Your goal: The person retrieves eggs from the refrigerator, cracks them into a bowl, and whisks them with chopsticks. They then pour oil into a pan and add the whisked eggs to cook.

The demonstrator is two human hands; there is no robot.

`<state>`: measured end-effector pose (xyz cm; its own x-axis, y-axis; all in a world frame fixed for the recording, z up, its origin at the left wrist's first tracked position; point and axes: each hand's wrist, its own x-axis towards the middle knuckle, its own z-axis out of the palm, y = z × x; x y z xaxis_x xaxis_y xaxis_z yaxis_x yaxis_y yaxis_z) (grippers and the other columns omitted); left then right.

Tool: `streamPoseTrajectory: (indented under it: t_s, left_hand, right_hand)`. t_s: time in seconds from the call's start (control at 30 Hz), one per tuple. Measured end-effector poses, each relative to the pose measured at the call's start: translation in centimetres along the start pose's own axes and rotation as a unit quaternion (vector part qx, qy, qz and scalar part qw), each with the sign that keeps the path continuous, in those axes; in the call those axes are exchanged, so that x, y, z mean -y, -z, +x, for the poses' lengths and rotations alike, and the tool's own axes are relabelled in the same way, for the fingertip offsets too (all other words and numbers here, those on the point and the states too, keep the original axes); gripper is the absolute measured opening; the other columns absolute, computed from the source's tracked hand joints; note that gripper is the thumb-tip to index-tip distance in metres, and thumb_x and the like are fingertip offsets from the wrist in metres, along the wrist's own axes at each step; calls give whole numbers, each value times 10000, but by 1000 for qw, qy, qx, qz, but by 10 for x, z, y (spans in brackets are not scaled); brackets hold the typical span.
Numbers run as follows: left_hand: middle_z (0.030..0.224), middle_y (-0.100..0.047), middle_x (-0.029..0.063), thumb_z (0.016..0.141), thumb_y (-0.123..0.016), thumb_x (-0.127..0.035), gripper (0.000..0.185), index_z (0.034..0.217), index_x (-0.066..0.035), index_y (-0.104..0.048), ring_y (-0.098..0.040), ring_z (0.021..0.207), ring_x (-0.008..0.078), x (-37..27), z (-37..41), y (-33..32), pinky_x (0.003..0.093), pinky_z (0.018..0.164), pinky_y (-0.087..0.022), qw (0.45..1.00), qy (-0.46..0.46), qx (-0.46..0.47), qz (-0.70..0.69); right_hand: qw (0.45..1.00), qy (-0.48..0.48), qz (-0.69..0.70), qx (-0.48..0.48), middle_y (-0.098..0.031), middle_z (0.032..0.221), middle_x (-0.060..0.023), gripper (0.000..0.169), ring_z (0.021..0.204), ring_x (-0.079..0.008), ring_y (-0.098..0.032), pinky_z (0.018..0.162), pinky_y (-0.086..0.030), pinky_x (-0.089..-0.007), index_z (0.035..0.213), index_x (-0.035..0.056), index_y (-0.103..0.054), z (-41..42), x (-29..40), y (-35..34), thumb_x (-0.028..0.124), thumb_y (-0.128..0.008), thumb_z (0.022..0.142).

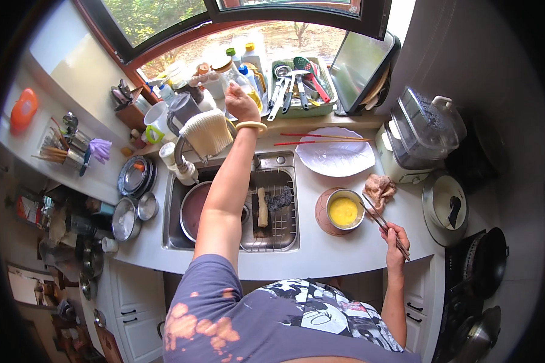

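Observation:
My left hand (240,103) reaches across the sink to the windowsill and grips a clear glass jug (227,72) with a wooden lid and yellow liquid inside. The fingers partly hide the jug, and I cannot tell whether its base rests on the sill. In my right hand (396,240) is a pair of dark chopsticks (380,221), tips by the rim of a metal bowl (329,209). Yellow beaten egg (344,210) with some froth lies in that bowl, which stands on a round patterned mat (321,222). A crumpled brownish cloth (379,190) lies beside it.
Under my left arm is the steel sink (295,240), with a pot (191,211) and wire rack. A white leaf-shaped plate (335,159) bears red-ended chopsticks (295,134). A utensil basket (327,109) stands on the sill, an electric steamer (408,168) at right, the towel-draped faucet (180,154) left.

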<state>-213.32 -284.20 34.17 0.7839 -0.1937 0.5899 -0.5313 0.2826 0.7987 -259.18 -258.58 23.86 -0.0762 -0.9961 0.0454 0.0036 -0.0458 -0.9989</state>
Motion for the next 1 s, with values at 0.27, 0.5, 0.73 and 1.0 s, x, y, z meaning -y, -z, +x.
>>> streamPoseTrajectory:
  t_s: [0.27, 0.5, 0.73, 1.0]
  left_hand:
    - [738, -628, 256, 971, -395, -280, 388, 833, 24, -591, -606, 706, 432, 73, 46, -47, 508, 615, -456, 980, 15, -72, 187]
    - [720, -619, 239, 971, -396, -304, 398, 812, 9, -584, -599, 695, 430, 143, 53, -63, 524, 628, -443, 969, 10, -63, 237]
    - [887, -630, 242, 969, -363, -289, 366, 941, 16, -564, -596, 836, 426, 164, 22, -59, 496, 758, -465, 964, -19, 31, 262]
    - [1125, -479, 253, 902, -480, -197, 353, 1099, 96, -457, -467, 1076, 387, 126, -8, -23, 483, 945, -349, 979, -37, 21, 202]
  right_hand:
    - [997, -28, -46, -52, -623, 998, -117, 267, 926, -201, -642, 827, -523, -280, 1096, -46, -557, -15, 20, -29, 178, -506, 961]
    - [996, -47, -51, -54, -630, 986, -130, 256, 912, -204, -646, 828, -525, -288, 1092, -55, -555, -9, 18, -47, 158, -506, 959]
    - [995, -64, -57, -46, -621, 935, -99, 210, 858, -167, -626, 840, -524, -286, 1018, -67, -591, 4, 4, -54, 120, -526, 949]
    - [958, 0, -279, 63, -647, 838, -41, 160, 742, -95, -596, 684, -470, -228, 979, -8, -631, 22, 16, -55, 117, -548, 923]
